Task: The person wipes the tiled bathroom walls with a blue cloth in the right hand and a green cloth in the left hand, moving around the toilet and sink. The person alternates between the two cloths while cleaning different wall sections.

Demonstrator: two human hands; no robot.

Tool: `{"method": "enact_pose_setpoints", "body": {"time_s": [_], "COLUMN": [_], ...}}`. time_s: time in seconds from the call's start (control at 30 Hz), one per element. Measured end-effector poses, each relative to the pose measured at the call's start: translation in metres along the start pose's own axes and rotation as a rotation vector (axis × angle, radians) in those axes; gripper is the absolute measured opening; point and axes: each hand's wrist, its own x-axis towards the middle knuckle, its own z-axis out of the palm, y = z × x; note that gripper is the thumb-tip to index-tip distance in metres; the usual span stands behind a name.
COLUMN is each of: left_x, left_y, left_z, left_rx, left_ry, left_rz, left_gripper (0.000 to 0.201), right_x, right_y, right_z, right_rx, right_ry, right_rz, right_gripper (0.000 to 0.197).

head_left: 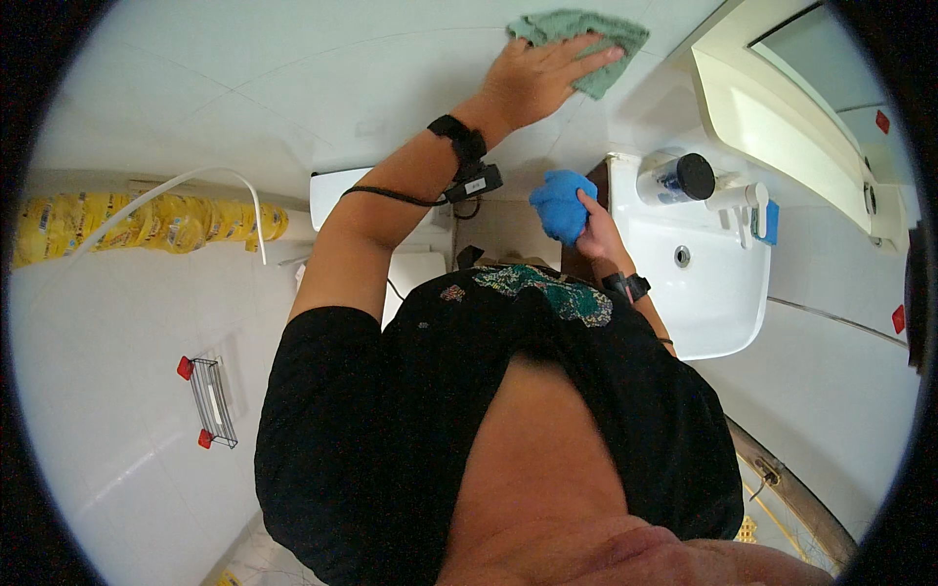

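High on the pale tiled wall, my left hand [547, 76] presses a green cloth [611, 37] against the surface, its fingers stretched across the fabric. The cloth spreads out beyond the fingertips. Lower down, near the left side of the washbasin, a bunched blue cloth [562, 207] is gripped in my right hand [601, 239]. The thumb lies over the cloth and the other fingers are mostly hidden. Black straps circle both wrists, and a small black device [476, 184] with a cable hangs by my left forearm.
Right of me is a white washbasin [718, 327] holding a black-lidded jar [684, 179], a white bottle [740, 196] and a blue item [770, 223]. A cream mirror cabinet [743, 107] juts out above. Leftward are a yellow-wrapped pipe [147, 223], a white hose [205, 170] and a wire rack [214, 402].
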Motion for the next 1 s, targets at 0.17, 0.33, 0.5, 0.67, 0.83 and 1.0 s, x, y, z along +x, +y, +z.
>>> {"method": "enact_pose_setpoints", "body": {"time_s": [0.17, 0.33, 0.5, 0.67, 0.83, 1.0], "left_x": [-0.054, -0.104, -0.117, -0.07, -0.011, -0.02], "left_y": [-0.011, -0.011, -0.02, -0.029, -0.031, -0.019], "left_z": [0.043, 0.072, 0.069, 0.027, -0.015, -0.004], "left_rx": [-0.155, -0.06, 0.009, -0.024, 0.057, 0.176], "left_ry": [-0.158, -0.267, -0.19, -0.087, 0.198, 0.056], "left_rz": [0.045, 0.094, 0.192, 0.108, -0.024, -0.085], "left_gripper": [0.069, 0.068, 0.063, 0.064, 0.066, 0.069], "right_x": [0.002, 0.005, 0.005, 0.001, 0.001, 0.001], "right_y": [-0.002, -0.001, 0.0, -0.001, 0.001, 0.002], "right_z": [-0.002, -0.005, -0.001, 0.008, 0.007, 0.003], "right_rx": [-0.016, -0.012, -0.019, -0.023, -0.05, -0.026], "right_ry": [0.031, 0.006, 0.048, 0.027, 0.054, 0.062], "right_rz": [0.025, 0.05, 0.051, 0.022, 0.016, 0.046], "right_gripper": [0.056, 0.057, 0.057, 0.058, 0.059, 0.059]}}
